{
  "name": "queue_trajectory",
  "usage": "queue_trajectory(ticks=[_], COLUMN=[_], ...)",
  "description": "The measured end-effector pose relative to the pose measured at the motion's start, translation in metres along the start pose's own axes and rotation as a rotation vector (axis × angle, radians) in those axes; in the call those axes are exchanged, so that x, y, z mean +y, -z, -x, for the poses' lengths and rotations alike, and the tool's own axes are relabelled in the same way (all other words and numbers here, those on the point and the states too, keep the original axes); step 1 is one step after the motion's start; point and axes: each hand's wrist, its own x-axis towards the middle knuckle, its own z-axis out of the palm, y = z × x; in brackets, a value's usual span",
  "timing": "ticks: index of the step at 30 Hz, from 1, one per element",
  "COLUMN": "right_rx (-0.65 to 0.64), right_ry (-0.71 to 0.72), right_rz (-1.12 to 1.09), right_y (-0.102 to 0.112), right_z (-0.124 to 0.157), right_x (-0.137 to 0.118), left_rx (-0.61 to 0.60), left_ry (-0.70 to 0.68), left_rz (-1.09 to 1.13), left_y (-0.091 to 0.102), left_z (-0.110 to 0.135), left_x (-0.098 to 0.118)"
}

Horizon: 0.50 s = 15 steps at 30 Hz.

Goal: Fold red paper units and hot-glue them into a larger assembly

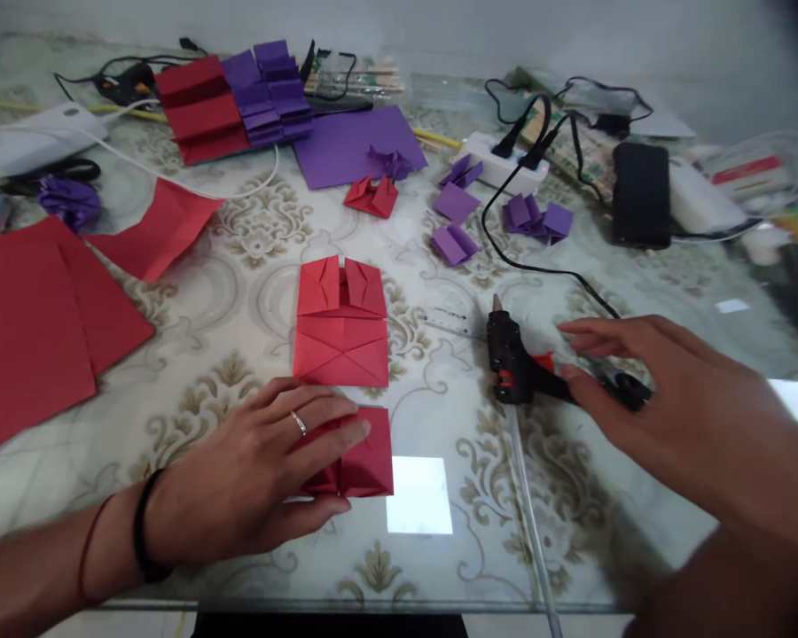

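My left hand (266, 461) lies over a folded red paper square (369, 461) near the table's front. Its fingers are stretched out flat across the paper, with the thumb along the lower edge. Just above it is a folded red paper piece (342, 350) with crossing creases and two raised flaps at its top. To the right, a black glue gun (509, 354) lies with its nozzle pointing away and a clear glue stick (528, 514) trailing from its back. My right hand (658, 390) hovers by the gun's handle, fingers and thumb apart. Black-handled scissors (629, 390) lie partly hidden behind it.
Red paper sheets (27, 328) spread at left. Behind are a red and purple folded panel (232, 106), a purple sheet (346, 142) and small purple folded pieces (456, 244). A white power strip (505, 164) has black cables; a black phone-like object (642, 195) lies at right.
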Motion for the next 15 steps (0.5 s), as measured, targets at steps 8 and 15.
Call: queue_trajectory(ticks=[8,15], right_rx=[-0.184,0.023], right_ry=[0.084,-0.039], right_rz=[-0.074,-0.049], right_y=[-0.015,-0.008], right_z=[0.001,-0.002], right_x=[0.010,0.008], left_rx=[0.030,0.053], left_ry=[0.025,0.021], left_rz=[0.007,0.040], left_y=[0.001,0.000], left_z=[-0.005,-0.004], left_x=[0.004,0.003])
